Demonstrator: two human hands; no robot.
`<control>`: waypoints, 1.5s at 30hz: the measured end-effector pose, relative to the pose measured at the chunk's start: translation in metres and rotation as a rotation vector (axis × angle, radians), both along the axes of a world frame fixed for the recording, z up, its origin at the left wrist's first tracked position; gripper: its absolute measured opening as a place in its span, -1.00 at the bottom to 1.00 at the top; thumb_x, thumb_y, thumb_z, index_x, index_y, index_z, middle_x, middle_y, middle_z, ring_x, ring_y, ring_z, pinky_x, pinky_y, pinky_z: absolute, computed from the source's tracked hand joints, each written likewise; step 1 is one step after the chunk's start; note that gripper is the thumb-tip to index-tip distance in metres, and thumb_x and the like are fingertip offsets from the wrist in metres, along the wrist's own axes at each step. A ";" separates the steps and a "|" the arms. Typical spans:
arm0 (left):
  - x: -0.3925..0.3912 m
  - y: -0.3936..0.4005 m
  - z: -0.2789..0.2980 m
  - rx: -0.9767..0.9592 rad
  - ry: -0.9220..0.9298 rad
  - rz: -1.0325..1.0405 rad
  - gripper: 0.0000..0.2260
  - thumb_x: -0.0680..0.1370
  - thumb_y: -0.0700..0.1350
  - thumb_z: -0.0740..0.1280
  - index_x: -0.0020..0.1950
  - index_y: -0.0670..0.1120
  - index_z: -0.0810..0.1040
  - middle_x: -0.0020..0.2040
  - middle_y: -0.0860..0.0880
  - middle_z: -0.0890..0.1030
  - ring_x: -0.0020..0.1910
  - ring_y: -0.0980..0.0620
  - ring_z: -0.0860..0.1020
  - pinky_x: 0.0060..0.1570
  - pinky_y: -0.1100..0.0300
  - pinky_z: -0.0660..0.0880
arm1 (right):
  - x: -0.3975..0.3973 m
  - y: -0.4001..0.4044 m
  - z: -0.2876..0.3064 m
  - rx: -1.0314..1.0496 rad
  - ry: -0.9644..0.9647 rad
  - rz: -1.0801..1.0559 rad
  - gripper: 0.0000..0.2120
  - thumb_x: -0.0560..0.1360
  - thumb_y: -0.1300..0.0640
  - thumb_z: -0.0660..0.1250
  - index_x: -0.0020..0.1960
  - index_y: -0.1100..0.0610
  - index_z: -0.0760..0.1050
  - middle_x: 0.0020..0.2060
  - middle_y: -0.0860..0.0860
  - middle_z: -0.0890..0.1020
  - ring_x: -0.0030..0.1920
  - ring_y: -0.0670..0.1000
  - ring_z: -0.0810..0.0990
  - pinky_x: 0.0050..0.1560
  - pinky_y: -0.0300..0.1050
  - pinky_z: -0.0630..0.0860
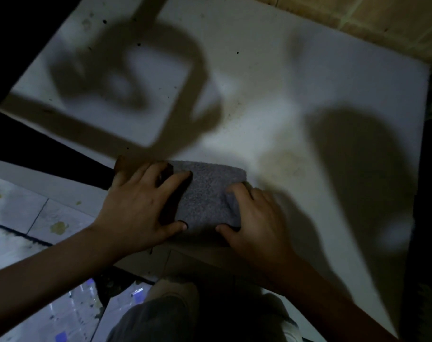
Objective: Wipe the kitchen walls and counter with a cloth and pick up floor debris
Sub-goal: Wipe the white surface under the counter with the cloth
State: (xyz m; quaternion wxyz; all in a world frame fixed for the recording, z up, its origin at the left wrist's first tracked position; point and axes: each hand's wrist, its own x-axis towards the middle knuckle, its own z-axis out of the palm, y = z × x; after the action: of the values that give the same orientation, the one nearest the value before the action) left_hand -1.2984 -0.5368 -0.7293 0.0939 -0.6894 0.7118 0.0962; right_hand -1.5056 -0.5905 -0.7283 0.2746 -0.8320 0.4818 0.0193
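Your left hand [138,208] lies flat, fingers spread, its grip apart on the left edge of the folded grey cloth [207,196]; your right hand [257,218] has its grip curled onto the cloth's right side. The cloth sits at the near edge of the white counter [271,82], speckled with crumbs, above the stained tiled floor [37,218].

Dim light throws hard shadows across a pale desk [271,77] speckled with dark crumbs. Tan tiled wall [358,13] stands at the far right. Stained, pale floor tiles [20,208] lie near left.
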 end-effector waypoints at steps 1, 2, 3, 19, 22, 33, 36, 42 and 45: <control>0.000 -0.001 0.001 0.001 0.004 0.000 -0.20 0.22 0.41 0.15 0.36 0.03 0.40 0.17 -0.16 0.54 0.09 -0.19 0.56 -0.06 -0.14 0.46 | 0.001 -0.002 0.002 0.002 -0.016 0.010 -0.41 0.41 -0.07 0.41 0.35 -0.02 0.25 0.25 0.04 0.42 0.23 0.08 0.37 0.04 -0.14 0.25; -0.001 -0.001 0.001 -0.002 0.005 -0.001 -0.19 0.20 0.41 0.18 0.36 0.03 0.40 0.15 -0.14 0.55 0.05 -0.18 0.57 -0.09 -0.14 0.47 | 0.001 -0.003 0.003 0.007 -0.039 0.013 -0.44 0.42 -0.06 0.41 0.33 -0.03 0.25 0.25 0.00 0.43 0.23 0.05 0.38 -0.02 -0.19 0.21; -0.001 -0.002 0.001 -0.008 0.006 -0.003 -0.19 0.19 0.41 0.22 0.35 0.02 0.41 0.12 -0.13 0.56 0.00 -0.18 0.58 -0.10 -0.14 0.47 | 0.002 -0.003 0.004 0.019 -0.069 0.011 -0.47 0.42 -0.03 0.41 0.31 -0.04 0.26 0.23 -0.02 0.44 0.22 0.02 0.39 -0.05 -0.22 0.18; -0.016 -0.052 0.013 -0.014 0.448 0.066 -0.14 0.30 0.41 0.23 0.50 0.03 0.16 0.40 0.00 0.39 0.34 -0.04 0.39 0.28 0.02 0.37 | -0.016 -0.043 0.017 0.439 -0.706 -0.430 -0.60 0.46 0.44 0.32 -0.01 -0.07 0.58 -0.03 -0.14 0.63 -0.04 -0.31 0.59 0.03 -0.39 0.52; -0.024 -0.075 0.012 -0.034 0.445 0.092 -0.20 0.36 0.30 0.34 0.50 0.02 0.17 0.40 -0.03 0.41 0.33 -0.05 0.41 0.27 0.12 0.37 | -0.030 -0.057 0.022 0.434 -0.767 -0.515 -0.53 0.47 0.50 0.24 -0.04 -0.07 0.60 -0.18 -0.24 0.64 -0.19 -0.28 0.62 -0.16 -0.38 0.55; -0.038 -0.106 0.011 0.085 0.516 0.297 -0.74 0.37 0.03 0.47 -0.30 -0.02 0.41 -0.30 0.04 0.50 -0.27 0.00 0.49 -0.36 0.21 0.30 | -0.057 -0.066 0.014 0.351 -0.708 -0.576 -0.46 0.46 0.51 0.25 0.11 -0.12 0.49 -0.08 -0.23 0.56 -0.17 -0.44 0.55 -0.14 -0.54 0.43; -0.046 -0.104 0.008 0.005 0.671 0.338 -0.73 0.49 0.00 0.37 -0.29 -0.02 0.32 -0.36 0.05 0.43 -0.37 0.06 0.40 -0.38 0.21 0.28 | -0.058 -0.069 0.014 0.358 -0.692 -0.569 -0.48 0.41 0.47 0.36 0.11 -0.12 0.48 -0.04 -0.26 0.53 -0.12 -0.52 0.49 -0.08 -0.59 0.38; -0.060 -0.122 0.005 -0.128 0.862 0.386 -0.87 0.57 -0.14 0.27 -0.10 0.05 0.35 -0.26 0.15 0.49 -0.28 0.18 0.46 -0.30 0.28 0.32 | -0.061 -0.090 0.016 0.427 -0.648 -0.560 -0.43 0.39 0.36 0.42 0.32 -0.04 0.43 0.11 -0.28 0.45 -0.02 -0.41 0.48 -0.09 -0.56 0.43; -0.060 -0.146 0.004 -0.041 1.012 0.373 -0.73 0.49 -0.21 0.38 0.08 0.03 0.38 -0.09 0.11 0.58 -0.12 0.21 0.55 -0.19 0.35 0.45 | -0.060 -0.114 0.014 0.382 -0.611 -0.614 -0.42 0.39 0.35 0.42 0.34 -0.02 0.44 0.17 -0.15 0.51 0.15 -0.19 0.52 0.08 -0.41 0.46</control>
State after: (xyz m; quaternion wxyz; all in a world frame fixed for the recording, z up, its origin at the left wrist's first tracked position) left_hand -1.3589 -0.6829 -0.7257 -0.2929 -0.6732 0.5354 0.4174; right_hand -1.5659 -0.7045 -0.7142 0.5448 -0.5531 0.5906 -0.2201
